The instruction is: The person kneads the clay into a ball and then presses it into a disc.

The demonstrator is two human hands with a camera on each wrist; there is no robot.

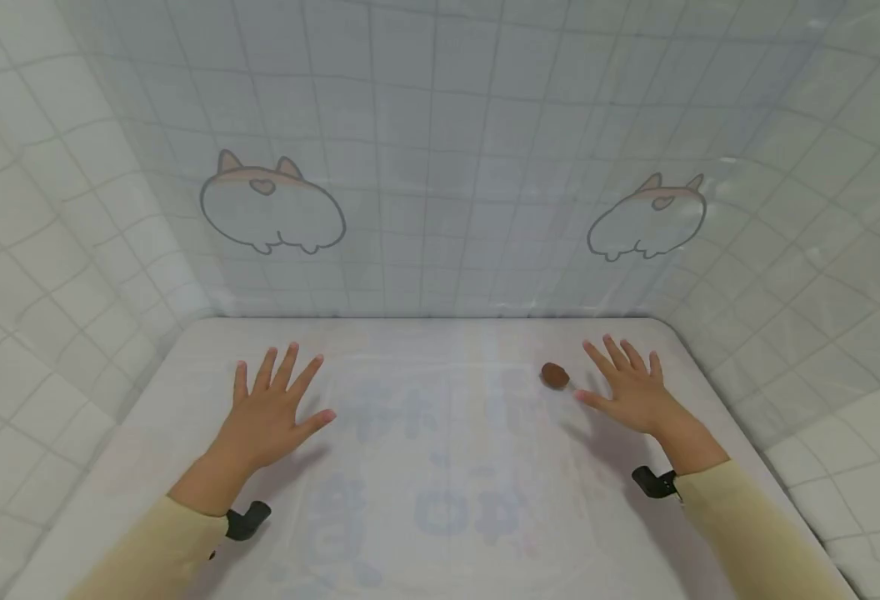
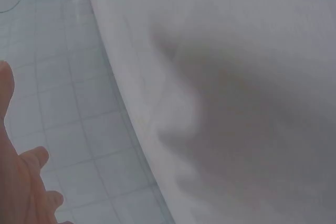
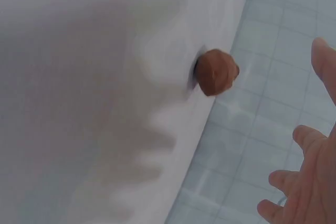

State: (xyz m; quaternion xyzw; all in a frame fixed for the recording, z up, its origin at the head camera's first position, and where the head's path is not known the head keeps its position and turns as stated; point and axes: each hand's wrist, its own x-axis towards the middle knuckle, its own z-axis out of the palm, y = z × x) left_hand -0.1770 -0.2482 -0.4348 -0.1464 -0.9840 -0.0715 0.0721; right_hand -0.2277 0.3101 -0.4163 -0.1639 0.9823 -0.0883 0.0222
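Note:
A small brown, faceted lump [image 1: 555,376] lies on the white tabletop [image 1: 440,450], right of the middle and towards the back; its exact kind I cannot tell. My right hand [image 1: 630,392] is held over the table just to the right of it, fingers spread, thumb tip close to the lump. In the right wrist view the brown lump [image 3: 216,72] appears apart from the fingers. Over the left part of the table my left hand [image 1: 265,421] hovers with its fingers spread and nothing in it. Shadows of both hands fall on the surface.
Grid-patterned white curtains [image 1: 440,167] enclose the table at the back and both sides. Two corgi-rump drawings [image 1: 273,208] are printed on the back one. Faint blue marks show on the tabletop. Each wrist carries a small black device [image 1: 248,521] at the sleeve's end.

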